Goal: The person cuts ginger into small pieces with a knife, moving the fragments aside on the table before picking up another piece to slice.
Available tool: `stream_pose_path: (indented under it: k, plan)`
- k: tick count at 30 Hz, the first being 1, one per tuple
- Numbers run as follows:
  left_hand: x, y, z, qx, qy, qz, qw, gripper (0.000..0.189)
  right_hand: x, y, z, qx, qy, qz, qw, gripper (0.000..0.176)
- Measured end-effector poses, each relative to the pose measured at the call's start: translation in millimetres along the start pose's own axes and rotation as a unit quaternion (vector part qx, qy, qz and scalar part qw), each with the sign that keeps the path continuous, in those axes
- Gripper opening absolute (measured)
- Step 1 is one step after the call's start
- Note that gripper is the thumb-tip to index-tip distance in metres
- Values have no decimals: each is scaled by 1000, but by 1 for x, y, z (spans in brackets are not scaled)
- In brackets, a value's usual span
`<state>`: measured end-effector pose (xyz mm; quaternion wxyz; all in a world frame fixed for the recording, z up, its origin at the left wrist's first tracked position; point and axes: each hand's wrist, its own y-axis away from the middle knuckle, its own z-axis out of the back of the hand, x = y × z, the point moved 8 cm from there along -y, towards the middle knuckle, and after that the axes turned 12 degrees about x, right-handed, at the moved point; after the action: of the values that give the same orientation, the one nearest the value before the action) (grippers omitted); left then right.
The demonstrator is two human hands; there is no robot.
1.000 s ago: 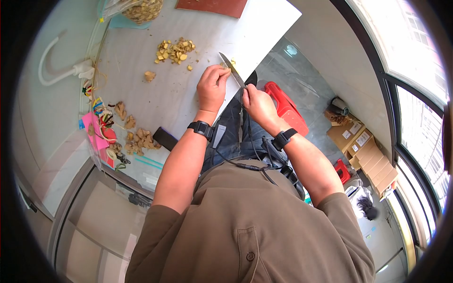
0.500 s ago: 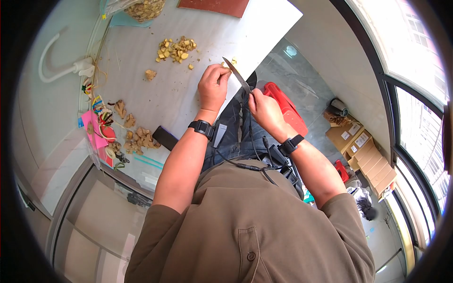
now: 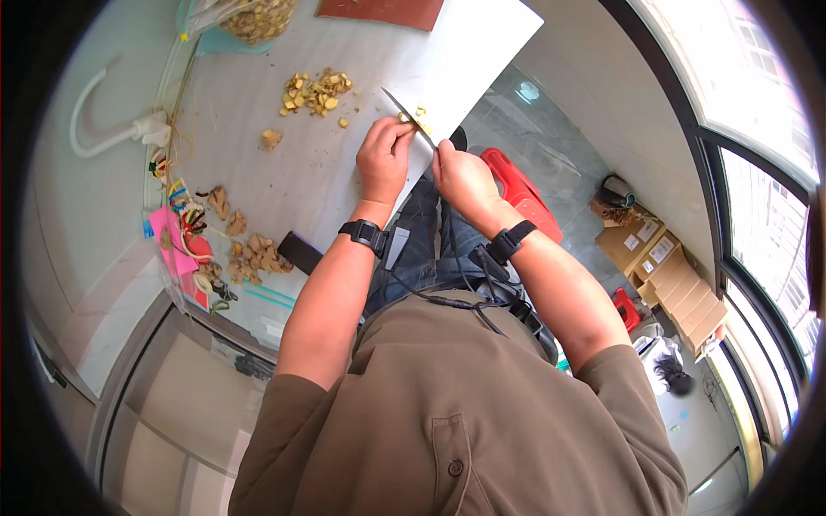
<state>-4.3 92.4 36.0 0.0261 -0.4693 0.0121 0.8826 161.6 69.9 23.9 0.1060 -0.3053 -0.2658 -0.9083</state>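
Observation:
My right hand (image 3: 465,179) is closed around the handle of a knife (image 3: 403,110), whose blade points up and to the left over the table's edge. Close against the blade, my left hand (image 3: 384,160) has its fingers pinched on a small piece of ginger (image 3: 403,117), mostly hidden by the fingers and the blade. Pale cut slices (image 3: 422,112) lie just beyond the knife. Farther back on the table sits a pile of chopped ginger (image 3: 317,91), with a single ginger lump (image 3: 271,138) to its left.
Unpeeled ginger roots (image 3: 256,256) lie at the left beside a black phone (image 3: 299,252). A bag of ginger pieces (image 3: 260,21) and a reddish-brown board (image 3: 383,10) are at the back. A red plastic stool (image 3: 522,196) stands right of my legs; cardboard boxes (image 3: 680,292) sit farther right.
My right hand and the knife have moved left and a little up, bringing the blade across the ginger by my left fingertips. My left hand stays nearly in place.

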Motion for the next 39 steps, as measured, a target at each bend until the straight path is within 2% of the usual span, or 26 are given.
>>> stream_pose_path:
  k: [10, 14, 22, 27, 30, 39]
  plan:
    - [-2, -1, 0, -7, -28, -25, 999, 10, 4, 1, 6, 17, 9, -9, 1000, 24]
    - [1, 1, -3, -3, -12, -3, 1000, 10, 2, 18, 19, 37, 24, -4, 999, 23]
    - [-1, 3, -4, 6, -18, -2, 1000, 11, 2, -12, -7, 33, 4, -4, 999, 23]
    - [7, 6, -7, -34, 53, 56, 996, 9, -3, -12, -5, -5, -35, 16, 999, 26]
    - [8, 8, -8, -36, 64, 77, 994, 10, -9, -8, -9, 1, -62, -16, 998, 28]
    - [8, 8, -8, -47, 59, 75, 994, 9, -19, 29, 0, 15, -58, -14, 998, 26]
